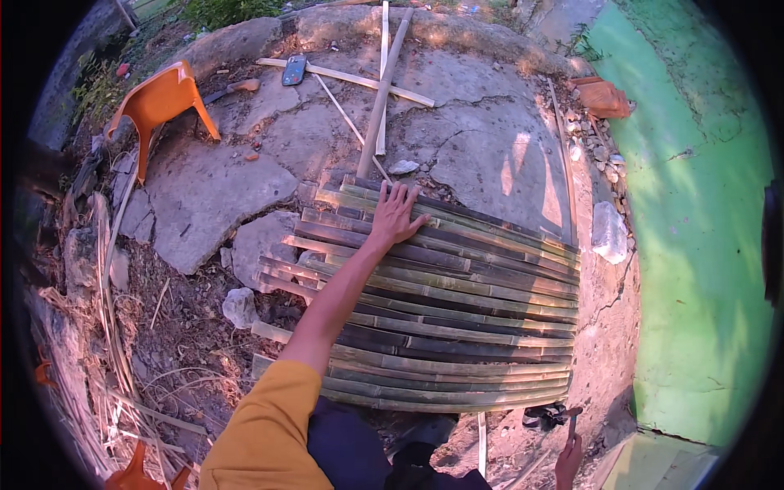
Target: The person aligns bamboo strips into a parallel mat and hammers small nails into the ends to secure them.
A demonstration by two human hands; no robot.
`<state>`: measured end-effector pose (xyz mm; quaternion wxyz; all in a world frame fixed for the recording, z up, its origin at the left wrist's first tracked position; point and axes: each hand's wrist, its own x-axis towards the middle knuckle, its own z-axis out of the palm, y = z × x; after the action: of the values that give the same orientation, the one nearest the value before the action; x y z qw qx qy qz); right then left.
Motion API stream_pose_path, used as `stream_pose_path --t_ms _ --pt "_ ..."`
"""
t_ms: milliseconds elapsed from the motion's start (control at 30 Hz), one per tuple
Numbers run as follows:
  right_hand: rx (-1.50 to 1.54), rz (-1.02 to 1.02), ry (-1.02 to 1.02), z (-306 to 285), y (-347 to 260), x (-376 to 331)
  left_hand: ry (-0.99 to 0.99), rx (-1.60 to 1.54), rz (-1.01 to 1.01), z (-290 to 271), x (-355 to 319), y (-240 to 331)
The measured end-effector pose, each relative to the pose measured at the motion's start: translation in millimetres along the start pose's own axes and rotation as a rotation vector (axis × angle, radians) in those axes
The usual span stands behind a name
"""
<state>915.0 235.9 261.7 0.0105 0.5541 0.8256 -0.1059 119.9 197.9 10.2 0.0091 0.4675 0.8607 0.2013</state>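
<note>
A row of split bamboo slats [457,327] lies side by side before me, their right ends nearly even and their left ends ragged. My left hand [395,214] rests palm down on the slats along the far edge, fingers spread. My right hand [569,461], low at the right past the near corner of the slats, is closed around the handle of a hammer [572,416]. Its head is small and reddish-brown, so its exact shape is hard to make out. A bamboo pole [382,98] extends away from the far slats, beside thin bamboo strips.
An orange plastic chair [167,102] stands at the far left. A phone [294,70] lies on a bamboo strip on the cracked concrete [220,180]. White stones [608,233] and a green wall [686,245] border the right. Long bamboo strips [106,269] are heaped at the left.
</note>
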Motion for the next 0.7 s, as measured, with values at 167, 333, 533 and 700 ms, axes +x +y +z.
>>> stream_pose_path --t_ms 167,333,533,700 --pt "-0.032 0.323 -0.066 -10 18 -72 0.19 0.098 -0.041 1 -18 -10" --pt "0.094 0.357 0.066 -2 8 -121 0.114 -0.051 -0.05 -20 -81 -19" --pt "0.052 0.291 0.094 38 32 -146 -0.012 0.02 -0.033 -52 -147 -2" --pt "0.261 0.356 0.107 64 15 -135 0.008 -0.071 -0.054 -67 -203 8"
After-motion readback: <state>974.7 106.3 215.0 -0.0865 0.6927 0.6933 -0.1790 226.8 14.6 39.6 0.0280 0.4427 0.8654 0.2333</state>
